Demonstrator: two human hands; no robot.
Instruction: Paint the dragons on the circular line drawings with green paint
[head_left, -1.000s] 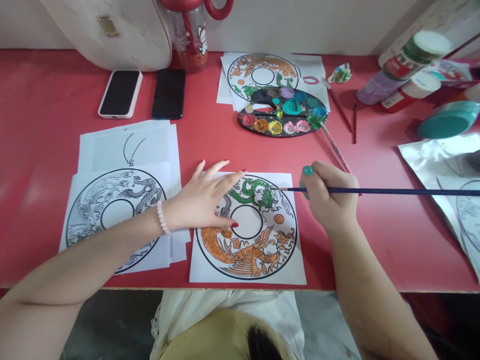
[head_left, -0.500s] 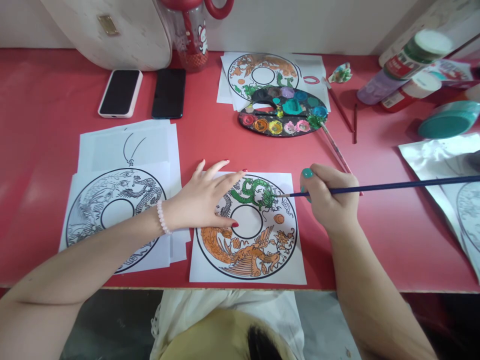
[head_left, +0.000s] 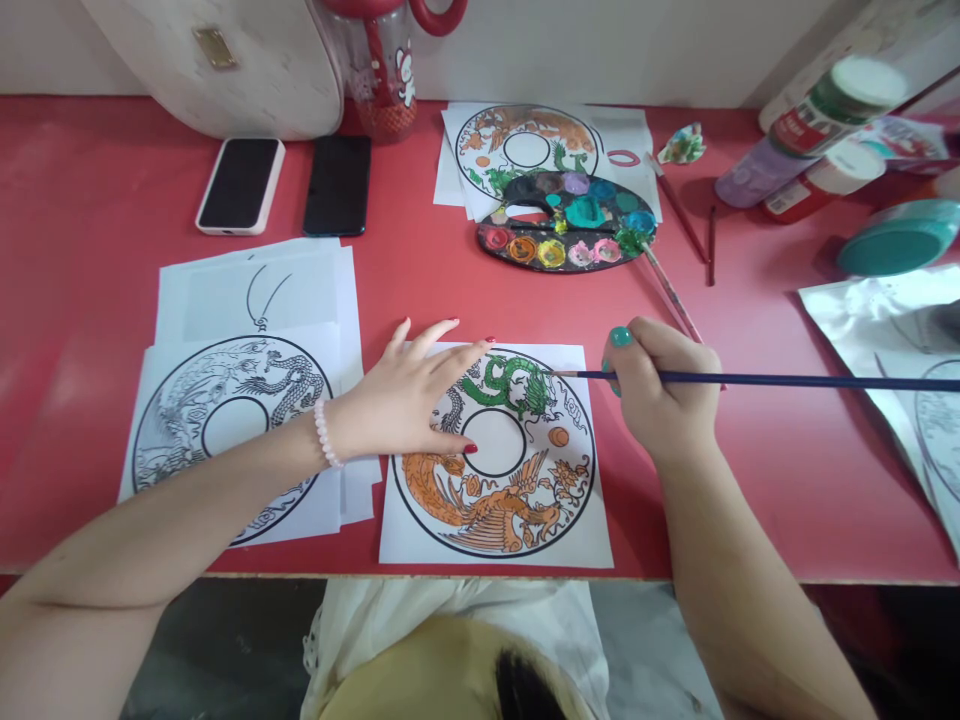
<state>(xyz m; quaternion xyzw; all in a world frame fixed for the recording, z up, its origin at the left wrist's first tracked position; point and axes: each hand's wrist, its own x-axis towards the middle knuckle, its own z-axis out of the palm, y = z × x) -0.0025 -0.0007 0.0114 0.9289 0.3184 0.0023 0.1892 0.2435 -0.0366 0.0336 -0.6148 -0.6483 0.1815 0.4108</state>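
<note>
My right hand [head_left: 660, 385] is closed around a paintbrush [head_left: 772, 380] with a long dark blue handle. The brush tip is at the green dragon's head on a printed sheet [head_left: 420, 535], near the upper right of its ring design. My left hand [head_left: 416, 395] lies with fingers spread over the sheet's left part, red nails showing, and hides some of the ring. An orange phoenix fills the lower half of the ring, with a small orange ball at its right. A dark dragon tail by my left fingers is unpainted.
A black paint palette [head_left: 517, 255] with several colours lies ahead, a brush [head_left: 671, 295] leaning on its edge. Uncoloured prints [head_left: 172, 400] sit at left. Two phones [head_left: 337, 185], a red-lidded bottle [head_left: 382, 80] and paint bottles [head_left: 832, 110] stand further back.
My right hand has turned slightly and moved a little up. The brush tip has shifted up along the dragon's head, and the handle lies more level. My left hand has stayed in place.
</note>
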